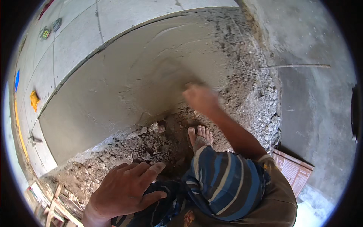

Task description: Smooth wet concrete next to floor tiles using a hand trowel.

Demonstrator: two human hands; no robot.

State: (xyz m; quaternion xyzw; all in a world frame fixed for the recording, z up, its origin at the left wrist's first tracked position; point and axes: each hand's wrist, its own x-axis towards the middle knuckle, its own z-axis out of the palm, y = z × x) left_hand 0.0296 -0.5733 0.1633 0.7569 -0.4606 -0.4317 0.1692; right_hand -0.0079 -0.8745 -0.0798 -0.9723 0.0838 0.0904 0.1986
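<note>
One broad bed of wet grey mortar (124, 83) fills the floor ahead of me, its near edge meeting rubble (151, 140); my right hand (199, 97) is blurred at that edge, grip impossible to tell. My left hand (126, 189) rests fingers spread on my striped knee (219, 181), holding nothing.

From the head view I see the right hand (199, 97) blurred, stretched out over the edge of a smooth grey bed of wet mortar (132, 75); whether it holds anything I cannot tell. My left hand (126, 189) rests open, fingers spread, on the left knee in blue striped cloth (221, 181). A bare foot (200, 135) stands on the rubble (151, 145) just below the mortar. Laid pale tiles (75, 41) border the mortar on its far side. A ribbed tile (293, 170) lies at lower right on the bare concrete floor (314, 113).
</note>
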